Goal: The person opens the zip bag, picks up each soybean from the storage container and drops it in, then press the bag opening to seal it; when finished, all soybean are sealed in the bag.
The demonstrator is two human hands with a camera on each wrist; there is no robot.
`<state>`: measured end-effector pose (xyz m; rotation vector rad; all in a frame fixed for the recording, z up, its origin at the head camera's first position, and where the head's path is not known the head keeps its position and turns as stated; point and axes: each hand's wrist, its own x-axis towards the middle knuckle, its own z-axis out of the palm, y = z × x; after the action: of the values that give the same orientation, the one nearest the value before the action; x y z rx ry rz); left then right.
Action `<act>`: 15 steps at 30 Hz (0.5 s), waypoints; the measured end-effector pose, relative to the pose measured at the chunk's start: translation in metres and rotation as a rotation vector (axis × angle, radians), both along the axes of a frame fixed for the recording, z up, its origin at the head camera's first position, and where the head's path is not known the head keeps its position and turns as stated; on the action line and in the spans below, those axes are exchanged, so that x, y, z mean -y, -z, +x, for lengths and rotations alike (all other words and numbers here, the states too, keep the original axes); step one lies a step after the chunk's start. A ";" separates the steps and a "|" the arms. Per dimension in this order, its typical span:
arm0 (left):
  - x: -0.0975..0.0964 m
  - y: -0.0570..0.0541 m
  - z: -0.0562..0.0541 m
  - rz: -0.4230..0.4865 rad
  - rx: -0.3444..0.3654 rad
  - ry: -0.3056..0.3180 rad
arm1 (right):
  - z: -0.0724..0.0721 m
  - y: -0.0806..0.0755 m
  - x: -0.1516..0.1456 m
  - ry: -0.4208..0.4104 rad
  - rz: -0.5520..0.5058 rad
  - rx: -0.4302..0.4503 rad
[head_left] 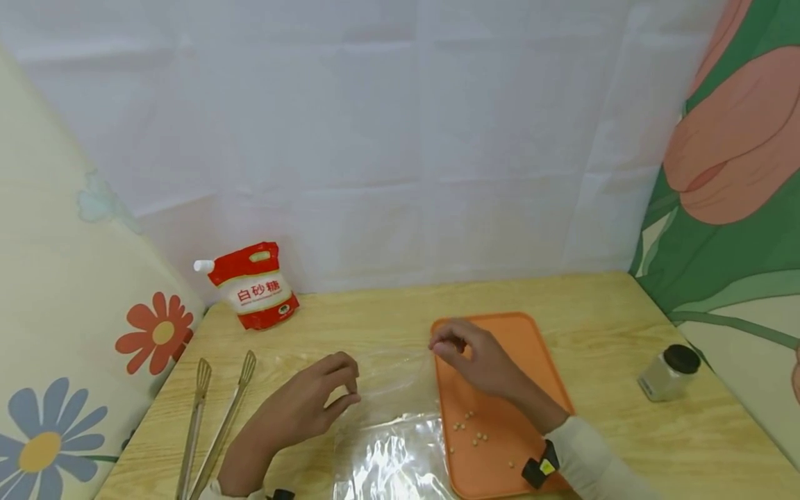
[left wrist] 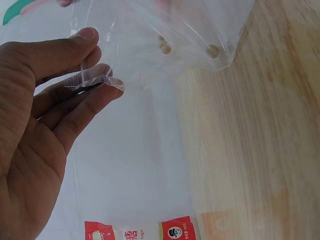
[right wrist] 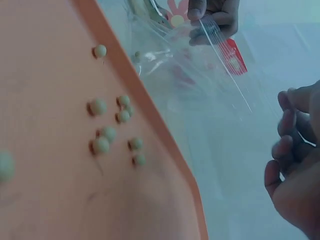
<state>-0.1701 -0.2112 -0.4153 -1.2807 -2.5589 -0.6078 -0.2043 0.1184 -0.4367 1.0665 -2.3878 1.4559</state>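
Note:
A clear plastic zip bag (head_left: 394,455) hangs and spreads between both hands over the wooden table. My left hand (head_left: 306,399) pinches one end of its zip edge, with the film passing between thumb and fingers in the left wrist view. At the opposite end of that edge, my right hand (head_left: 478,361) grips the film with curled fingers, above the orange tray (head_left: 519,333). A few pale round balls (left wrist: 212,50) sit low inside the bag. More such balls (right wrist: 98,106) lie scattered on the tray, mostly near its left rim.
Metal tongs (head_left: 228,417) lie spread at the left. A red and white sugar pouch (head_left: 259,288) with a white spout stands at the back left. On the right is a small clear jar (head_left: 665,378) with a black lid. White cloth (head_left: 400,139) hangs behind the table.

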 end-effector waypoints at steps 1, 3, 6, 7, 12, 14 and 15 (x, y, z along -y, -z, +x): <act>0.000 0.000 0.000 -0.002 0.000 0.000 | 0.001 0.000 -0.005 -0.011 0.017 0.032; 0.000 -0.001 0.000 -0.004 0.004 -0.001 | 0.001 -0.001 -0.017 -0.063 0.075 0.110; 0.000 -0.002 0.000 -0.007 0.008 -0.003 | 0.003 -0.001 -0.034 -0.143 0.243 0.199; 0.000 -0.002 0.000 -0.007 0.009 -0.004 | 0.004 0.000 -0.039 -0.165 0.307 0.214; 0.000 -0.002 0.000 -0.010 0.002 0.004 | 0.009 0.008 -0.054 -0.240 0.500 0.175; -0.001 -0.002 0.000 -0.010 0.001 0.006 | 0.010 0.014 -0.056 -0.255 0.509 0.146; -0.001 -0.002 0.001 -0.011 0.005 0.003 | 0.011 0.016 -0.056 -0.256 0.510 0.134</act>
<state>-0.1696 -0.2106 -0.4131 -1.2881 -2.5683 -0.5989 -0.1932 0.1746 -0.4528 1.4676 -2.8991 1.0209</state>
